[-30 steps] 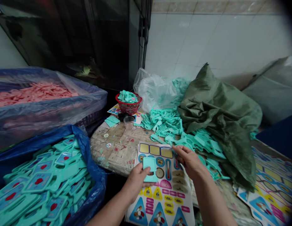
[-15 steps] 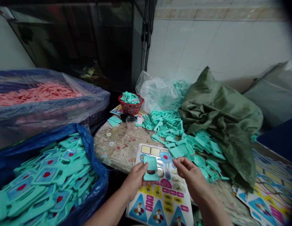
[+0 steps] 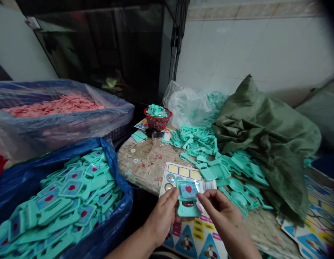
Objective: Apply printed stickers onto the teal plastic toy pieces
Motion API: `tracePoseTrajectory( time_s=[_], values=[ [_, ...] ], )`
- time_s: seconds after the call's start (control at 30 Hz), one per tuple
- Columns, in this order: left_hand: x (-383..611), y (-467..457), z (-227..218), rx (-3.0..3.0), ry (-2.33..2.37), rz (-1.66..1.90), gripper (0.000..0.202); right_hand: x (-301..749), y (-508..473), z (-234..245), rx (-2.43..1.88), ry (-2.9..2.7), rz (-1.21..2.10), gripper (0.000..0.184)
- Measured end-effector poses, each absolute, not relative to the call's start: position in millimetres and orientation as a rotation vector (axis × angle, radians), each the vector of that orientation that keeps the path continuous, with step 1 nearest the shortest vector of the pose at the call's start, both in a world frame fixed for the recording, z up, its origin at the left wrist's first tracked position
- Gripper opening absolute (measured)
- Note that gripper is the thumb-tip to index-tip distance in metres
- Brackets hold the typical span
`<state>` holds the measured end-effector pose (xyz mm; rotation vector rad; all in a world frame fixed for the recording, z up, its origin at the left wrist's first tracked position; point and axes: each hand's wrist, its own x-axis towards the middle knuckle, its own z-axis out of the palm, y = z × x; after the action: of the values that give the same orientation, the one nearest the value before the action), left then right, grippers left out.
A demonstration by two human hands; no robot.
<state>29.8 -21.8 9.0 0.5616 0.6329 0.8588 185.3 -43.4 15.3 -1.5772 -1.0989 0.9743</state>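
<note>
My left hand (image 3: 163,217) grips a turquoise plastic toy piece (image 3: 188,211) by its left side; the piece has a flat square panel and a slotted handle. A blue sticker (image 3: 188,189) with a red heart lies over that panel, its right edge pinched between the thumb and forefinger of my right hand (image 3: 224,216). Whether the sticker is fully stuck down, I cannot tell. Below both hands is a printed sticker sheet (image 3: 186,242) with blue triangles, yellow shapes and pink shapes. Loose turquoise pieces (image 3: 210,172) lie just beyond it.
At left, a blue-lined container (image 3: 120,180) holds many heart-stickered pieces. Behind it, a plastic-lined crate (image 3: 113,111) has pink pieces. A red basket (image 3: 158,123) stands at the table's back. A green sack (image 3: 266,140) and more sticker sheets (image 3: 315,219) are at right.
My right hand has brought the heart sticker left from above the sheet onto the toy piece's panel. The view has turned slightly left.
</note>
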Motion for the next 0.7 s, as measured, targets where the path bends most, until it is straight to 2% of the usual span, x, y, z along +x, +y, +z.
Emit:
tracePoseTrajectory(
  time_s=[0.7],
  values=[
    [26.2,-35.0,18.2,0.567,0.591,0.934,0.035,173.6,-53.4,23.3,-1.624,-1.188,0.860,0.037]
  ],
)
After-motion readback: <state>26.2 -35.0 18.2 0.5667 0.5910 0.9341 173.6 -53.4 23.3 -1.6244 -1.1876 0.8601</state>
